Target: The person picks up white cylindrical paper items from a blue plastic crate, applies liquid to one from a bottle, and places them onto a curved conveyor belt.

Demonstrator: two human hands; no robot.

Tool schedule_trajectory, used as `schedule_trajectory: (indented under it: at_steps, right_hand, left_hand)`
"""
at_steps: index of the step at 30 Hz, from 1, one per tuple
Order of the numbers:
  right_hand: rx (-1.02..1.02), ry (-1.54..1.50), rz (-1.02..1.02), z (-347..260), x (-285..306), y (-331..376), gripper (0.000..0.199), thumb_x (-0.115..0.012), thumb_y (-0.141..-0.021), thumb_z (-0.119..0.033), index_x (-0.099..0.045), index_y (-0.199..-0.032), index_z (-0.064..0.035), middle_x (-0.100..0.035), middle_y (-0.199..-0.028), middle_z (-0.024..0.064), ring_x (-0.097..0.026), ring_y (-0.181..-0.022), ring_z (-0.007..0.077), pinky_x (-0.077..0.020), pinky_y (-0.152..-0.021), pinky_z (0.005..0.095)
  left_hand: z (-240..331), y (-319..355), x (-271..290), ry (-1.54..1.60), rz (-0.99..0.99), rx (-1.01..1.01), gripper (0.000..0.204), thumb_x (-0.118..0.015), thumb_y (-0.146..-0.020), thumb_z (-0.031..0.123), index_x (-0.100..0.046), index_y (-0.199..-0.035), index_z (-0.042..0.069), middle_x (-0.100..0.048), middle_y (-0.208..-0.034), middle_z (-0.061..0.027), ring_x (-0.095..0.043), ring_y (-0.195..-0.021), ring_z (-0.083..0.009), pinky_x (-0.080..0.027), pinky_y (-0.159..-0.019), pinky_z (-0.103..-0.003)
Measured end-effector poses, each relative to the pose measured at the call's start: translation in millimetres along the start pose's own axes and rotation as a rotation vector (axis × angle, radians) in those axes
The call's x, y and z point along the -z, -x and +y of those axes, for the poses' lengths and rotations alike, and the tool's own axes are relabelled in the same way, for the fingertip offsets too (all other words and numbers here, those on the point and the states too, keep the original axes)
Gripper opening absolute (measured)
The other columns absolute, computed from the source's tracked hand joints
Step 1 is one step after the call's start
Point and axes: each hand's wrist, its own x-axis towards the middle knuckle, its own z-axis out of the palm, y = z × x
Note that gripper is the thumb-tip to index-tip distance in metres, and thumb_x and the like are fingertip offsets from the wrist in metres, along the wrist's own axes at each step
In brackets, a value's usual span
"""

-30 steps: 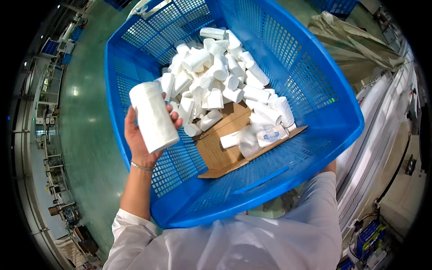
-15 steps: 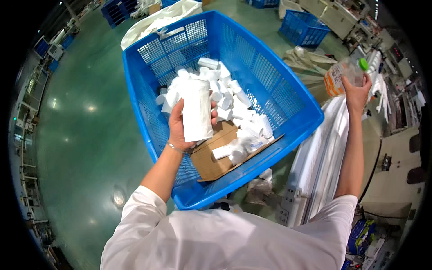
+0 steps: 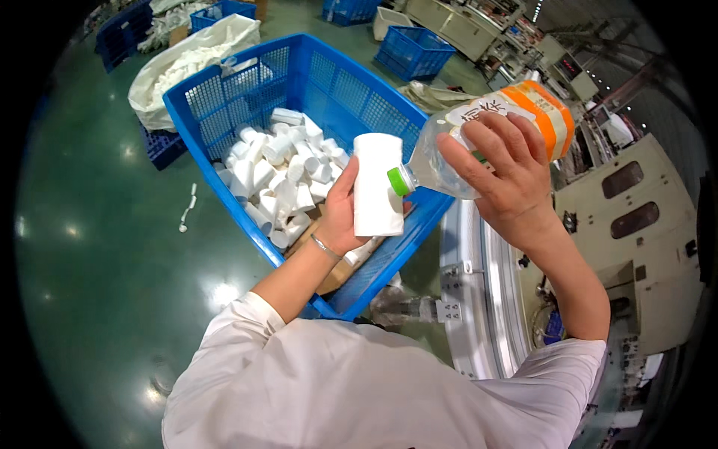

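Gripping a plain white cylinder [image 3: 377,184], left hand [image 3: 340,213]; right hand [image 3: 508,176] fingers clasp a clear green-capped bottle [image 3: 479,135].

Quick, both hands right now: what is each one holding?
Left hand: closed around a white roll, held upright over the blue crate.
Right hand: closed on a clear bottle, its green cap beside the roll.

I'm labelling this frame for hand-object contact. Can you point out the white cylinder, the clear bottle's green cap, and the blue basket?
white cylinder [image 3: 376,183], head view, middle of its side.
green cap [image 3: 400,180], head view, cap's top.
blue basket [image 3: 191,138], head view, left mesh wall.
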Motion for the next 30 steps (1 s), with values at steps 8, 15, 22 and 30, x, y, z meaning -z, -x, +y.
schedule_trajectory:
  at_steps: [8,15,22,30]
  right_hand:
    - [0.022,0.261,-0.148,-17,26,-22,0.042,-0.056,-0.065,-0.009,-0.051,-0.106,-0.0206,-0.049,-0.102,0.0002,-0.047,-0.099,0.0184,-0.0305,-0.089,0.0355]
    - [0.071,0.21,-0.196,-39,47,-26,0.044,-0.055,-0.064,-0.009,-0.051,-0.106,-0.0204,-0.049,-0.102,0.0001,-0.047,-0.1,0.0192,-0.0309,-0.09,0.0362]
    - [0.034,0.326,-0.19,-28,45,-27,0.043,-0.055,-0.065,-0.01,-0.051,-0.107,-0.0206,-0.049,-0.102,-0.0001,-0.047,-0.098,0.0194,-0.0306,-0.09,0.0352]
    - [0.081,0.204,-0.164,-53,60,-11,0.039,-0.055,-0.065,-0.013,-0.054,-0.103,-0.0216,-0.05,-0.101,0.0006,-0.049,-0.098,0.0189,-0.0319,-0.089,0.0349]
  left_hand:
    - [-6,16,-6,-0.077,-0.133,0.129,0.053,-0.033,-0.088,0.046,-0.038,-0.121,0.006,-0.052,-0.105,-0.0131,-0.055,-0.091,-0.024,-0.047,-0.079,-0.038]
    - [-5,21,-3,0.015,-0.145,0.212,0.052,-0.033,-0.088,0.046,-0.036,-0.123,0.008,-0.052,-0.105,-0.0115,-0.055,-0.092,-0.0226,-0.048,-0.077,-0.037]
    - [-16,26,-7,0.041,-0.161,0.245,0.052,-0.034,-0.087,0.047,-0.037,-0.122,0.009,-0.051,-0.106,-0.0125,-0.056,-0.09,-0.0244,-0.049,-0.075,-0.038]
    - [-21,30,-13,0.049,-0.124,0.237,0.053,-0.036,-0.086,0.047,-0.036,-0.124,0.009,-0.052,-0.106,-0.0115,-0.056,-0.09,-0.0232,-0.05,-0.072,-0.036]
